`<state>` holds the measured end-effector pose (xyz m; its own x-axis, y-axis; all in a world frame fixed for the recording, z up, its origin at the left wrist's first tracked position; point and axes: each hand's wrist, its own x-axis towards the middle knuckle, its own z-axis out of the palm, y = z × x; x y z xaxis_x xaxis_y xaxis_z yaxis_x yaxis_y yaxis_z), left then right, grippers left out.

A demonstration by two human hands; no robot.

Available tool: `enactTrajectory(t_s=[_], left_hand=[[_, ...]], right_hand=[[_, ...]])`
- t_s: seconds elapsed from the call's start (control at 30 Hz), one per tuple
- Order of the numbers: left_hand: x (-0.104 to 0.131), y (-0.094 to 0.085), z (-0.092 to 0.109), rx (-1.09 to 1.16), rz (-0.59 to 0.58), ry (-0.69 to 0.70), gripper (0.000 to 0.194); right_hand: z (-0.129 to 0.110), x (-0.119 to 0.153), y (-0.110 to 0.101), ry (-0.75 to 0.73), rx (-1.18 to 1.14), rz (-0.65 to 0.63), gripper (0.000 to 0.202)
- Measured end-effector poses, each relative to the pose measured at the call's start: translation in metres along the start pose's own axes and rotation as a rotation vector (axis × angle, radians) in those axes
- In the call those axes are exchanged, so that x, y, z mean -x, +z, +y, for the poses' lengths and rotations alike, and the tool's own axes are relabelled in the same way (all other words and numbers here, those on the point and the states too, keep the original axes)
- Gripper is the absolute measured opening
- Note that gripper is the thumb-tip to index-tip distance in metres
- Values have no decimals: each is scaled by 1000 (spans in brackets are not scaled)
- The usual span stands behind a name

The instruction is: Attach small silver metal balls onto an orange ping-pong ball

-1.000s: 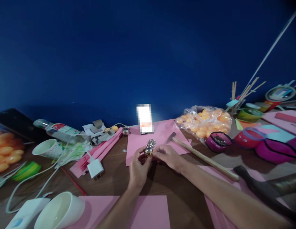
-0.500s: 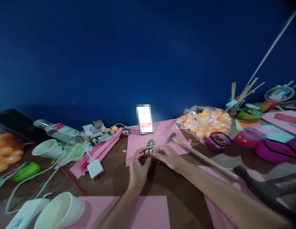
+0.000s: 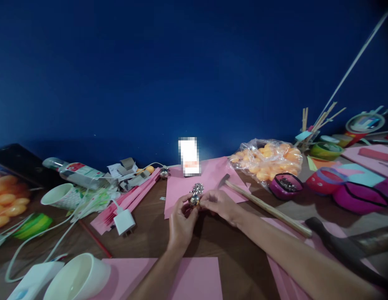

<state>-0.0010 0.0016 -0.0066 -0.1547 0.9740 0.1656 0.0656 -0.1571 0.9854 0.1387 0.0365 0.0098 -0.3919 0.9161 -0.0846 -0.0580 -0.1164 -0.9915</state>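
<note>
My left hand (image 3: 182,221) has its fingers closed round a small shiny metallic ball (image 3: 194,200) at the middle of the table. Against the ball's right side, my right hand (image 3: 219,204) is pinched; what lies between its fingertips is too small to make out. Just beyond the ball is a cluster of small silvery pieces (image 3: 198,188), over a pink sheet (image 3: 178,183). Another shiny ball (image 3: 164,173) sits further back, left of that sheet.
A wooden-handled hammer (image 3: 269,206) lies right of my hands, with a dark hammer (image 3: 331,241) beyond it. Further back are a bag of orange balls (image 3: 265,160) and a purple bowl (image 3: 286,187). On the left are a white plug (image 3: 124,221), a bottle (image 3: 81,173) and a cup (image 3: 78,277).
The metallic ball has turned slightly between my fingers. Both hands stay almost in place, and the whole view has shifted very slightly.
</note>
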Motion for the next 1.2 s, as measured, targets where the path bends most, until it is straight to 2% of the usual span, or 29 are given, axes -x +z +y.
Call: enactTrajectory(t_s=[0.3, 1.2], left_hand=[[0, 1, -1, -1, 4, 19, 34], [2, 1, -3, 5, -4, -11, 33]], right_hand=[[0, -3, -6, 46, -55, -63, 23], [-4, -3, -5, 122, -57, -45, 26]])
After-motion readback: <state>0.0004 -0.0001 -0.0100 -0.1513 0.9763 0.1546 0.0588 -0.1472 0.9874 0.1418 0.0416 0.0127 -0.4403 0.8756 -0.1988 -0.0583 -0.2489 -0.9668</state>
